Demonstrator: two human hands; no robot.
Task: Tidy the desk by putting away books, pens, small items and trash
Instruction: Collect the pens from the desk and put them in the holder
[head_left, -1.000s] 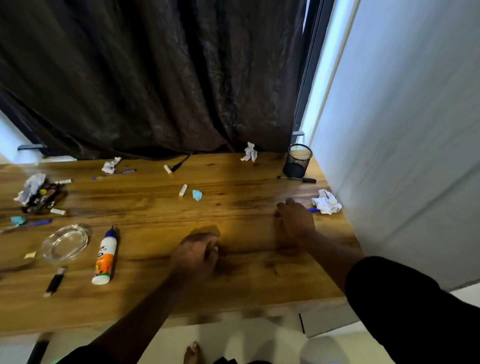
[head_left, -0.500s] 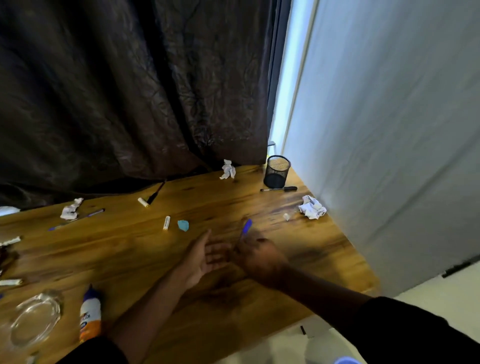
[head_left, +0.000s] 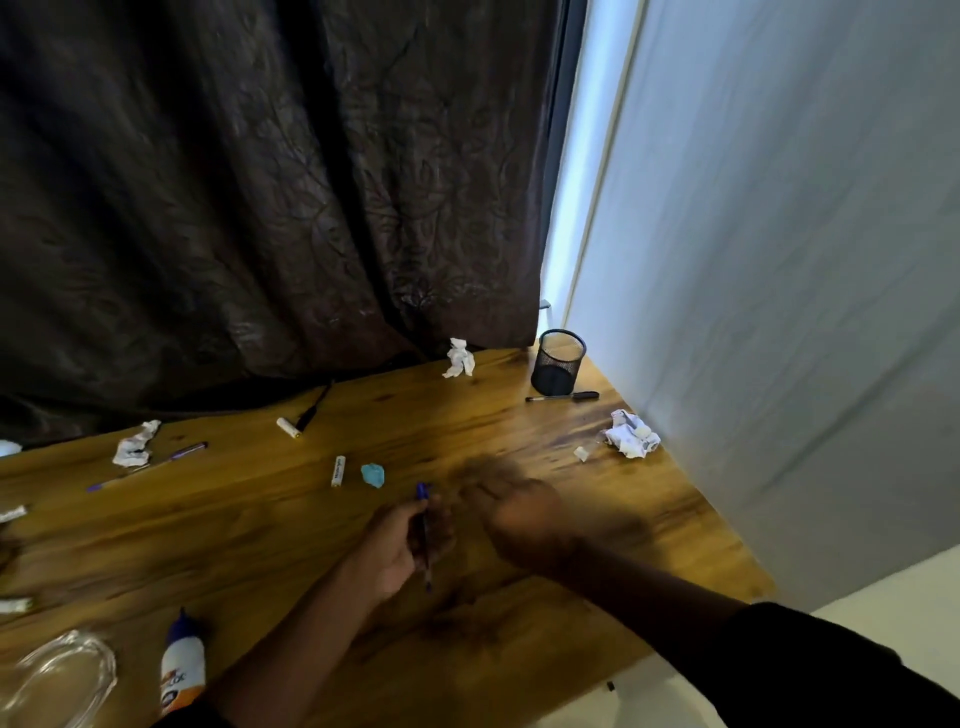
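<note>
So far I've barely started: my left hand (head_left: 400, 545) grips a blue pen (head_left: 424, 535) over the middle of the desk (head_left: 519, 649), while my right hand (head_left: 524, 519) beside it is too blurred to tell how its fingers lie. Nothing stands in the mesh cup (head_left: 558, 362) at the far right corner that I can see. A black pen (head_left: 563, 397) lies just before it, paper balls (head_left: 631, 440) sit along the right and far edges, and a glue bottle (head_left: 182, 670) waits near the front edge.
</note>
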